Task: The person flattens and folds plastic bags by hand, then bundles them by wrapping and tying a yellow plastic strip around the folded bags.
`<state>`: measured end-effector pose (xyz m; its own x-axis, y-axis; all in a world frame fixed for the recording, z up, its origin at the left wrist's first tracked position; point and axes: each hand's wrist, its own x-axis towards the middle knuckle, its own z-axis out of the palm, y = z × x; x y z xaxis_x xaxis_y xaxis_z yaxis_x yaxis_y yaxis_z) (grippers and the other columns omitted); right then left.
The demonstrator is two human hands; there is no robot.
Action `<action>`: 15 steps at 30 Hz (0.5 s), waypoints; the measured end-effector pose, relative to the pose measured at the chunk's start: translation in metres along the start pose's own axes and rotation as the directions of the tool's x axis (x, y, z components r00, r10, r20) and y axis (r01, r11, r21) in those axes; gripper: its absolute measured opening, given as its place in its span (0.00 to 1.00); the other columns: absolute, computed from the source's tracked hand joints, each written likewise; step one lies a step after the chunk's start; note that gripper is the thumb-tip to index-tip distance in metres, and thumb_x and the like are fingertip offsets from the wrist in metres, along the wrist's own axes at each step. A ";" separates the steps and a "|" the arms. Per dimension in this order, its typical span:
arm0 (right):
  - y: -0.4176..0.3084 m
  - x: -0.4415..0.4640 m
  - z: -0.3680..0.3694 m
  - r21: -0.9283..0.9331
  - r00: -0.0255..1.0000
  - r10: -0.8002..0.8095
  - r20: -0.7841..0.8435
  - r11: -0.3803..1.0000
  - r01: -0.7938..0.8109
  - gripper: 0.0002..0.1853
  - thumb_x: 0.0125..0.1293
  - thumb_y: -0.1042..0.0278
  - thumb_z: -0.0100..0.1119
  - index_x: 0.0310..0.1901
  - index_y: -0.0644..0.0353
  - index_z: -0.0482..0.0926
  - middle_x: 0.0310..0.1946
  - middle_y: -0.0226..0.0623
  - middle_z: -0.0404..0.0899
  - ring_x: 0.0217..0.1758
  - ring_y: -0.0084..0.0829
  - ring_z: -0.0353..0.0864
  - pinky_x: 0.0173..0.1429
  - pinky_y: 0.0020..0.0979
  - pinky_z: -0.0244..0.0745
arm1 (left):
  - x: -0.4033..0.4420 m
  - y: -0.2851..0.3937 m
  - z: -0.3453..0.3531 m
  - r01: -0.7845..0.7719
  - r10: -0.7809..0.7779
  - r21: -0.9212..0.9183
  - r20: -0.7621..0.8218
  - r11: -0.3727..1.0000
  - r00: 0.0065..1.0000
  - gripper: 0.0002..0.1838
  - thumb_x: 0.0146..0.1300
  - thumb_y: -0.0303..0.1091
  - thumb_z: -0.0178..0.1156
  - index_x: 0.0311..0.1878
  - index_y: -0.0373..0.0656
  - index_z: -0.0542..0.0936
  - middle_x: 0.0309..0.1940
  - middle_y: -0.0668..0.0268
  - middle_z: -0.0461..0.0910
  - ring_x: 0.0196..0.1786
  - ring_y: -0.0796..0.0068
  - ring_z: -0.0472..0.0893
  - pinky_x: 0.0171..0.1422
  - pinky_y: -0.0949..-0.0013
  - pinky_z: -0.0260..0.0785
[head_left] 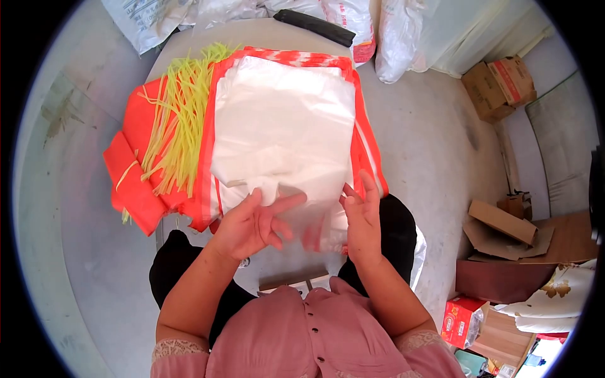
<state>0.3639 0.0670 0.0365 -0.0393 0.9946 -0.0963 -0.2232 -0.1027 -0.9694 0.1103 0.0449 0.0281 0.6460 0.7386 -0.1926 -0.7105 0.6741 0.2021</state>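
A stack of white, thin plastic bags [283, 120] lies on top of red-and-white plastic sheets or bags [368, 148] in front of me. My left hand [249, 225] is at the stack's near edge, palm up, its fingers spread. On the right, my right hand [363, 223] is beside the near right corner with its fingers stretched out. Between the hands hangs a blurred, see-through piece of plastic with red marks [324, 232]; whether either hand touches it I cannot tell. Yellow strips [183, 126] lie in a loose bunch left of the stack, over red folded bundles [135, 176].
A black roll [315, 27] lies at the far edge of the work surface. White printed sacks [148, 22] stand behind it. Cardboard boxes [501, 88] are at the far right. Nearer on the right are an opened carton [504, 230] and a red box [463, 321].
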 end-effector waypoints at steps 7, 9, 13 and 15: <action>-0.012 -0.003 0.014 0.021 0.992 0.110 -0.058 0.994 -0.109 0.38 0.80 0.75 0.52 0.86 0.55 0.48 0.85 0.41 0.52 0.80 0.36 0.65 0.82 0.40 0.62 | 0.000 0.001 0.007 0.007 -0.007 -0.048 -0.009 0.999 1.000 0.49 0.84 0.68 0.31 0.87 0.31 0.50 0.46 0.42 0.89 0.46 0.54 0.92 0.52 0.63 0.87; -0.005 -0.003 0.011 -0.088 0.992 0.108 -0.065 0.990 -0.113 0.41 0.77 0.78 0.53 0.87 0.54 0.47 0.85 0.40 0.50 0.80 0.37 0.66 0.80 0.40 0.65 | 0.001 0.000 0.009 0.000 -0.001 -0.036 -0.021 0.999 1.000 0.49 0.84 0.68 0.32 0.87 0.31 0.50 0.46 0.42 0.89 0.45 0.55 0.92 0.51 0.62 0.87; 0.002 -0.021 0.017 -0.038 0.994 0.110 0.014 0.993 -0.109 0.48 0.74 0.81 0.56 0.88 0.52 0.41 0.84 0.43 0.55 0.72 0.38 0.76 0.74 0.39 0.74 | 0.001 0.001 0.004 -0.033 0.041 0.078 -0.100 0.996 0.994 0.45 0.85 0.66 0.37 0.85 0.32 0.55 0.45 0.43 0.89 0.43 0.58 0.92 0.50 0.62 0.87; 0.000 -0.037 0.018 -0.022 0.978 0.186 0.095 0.983 -0.185 0.49 0.74 0.82 0.57 0.88 0.51 0.39 0.83 0.44 0.56 0.67 0.38 0.81 0.70 0.39 0.78 | 0.000 0.003 0.008 -0.070 0.125 0.278 -0.183 0.958 0.975 0.41 0.86 0.62 0.41 0.83 0.33 0.61 0.45 0.45 0.89 0.41 0.61 0.91 0.47 0.63 0.86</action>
<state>0.3477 0.0303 0.0437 -0.1728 0.9519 -0.2530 -0.1910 -0.2844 -0.9395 0.1108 0.0471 0.0368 0.4904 0.8031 -0.3385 -0.6484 0.5957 0.4740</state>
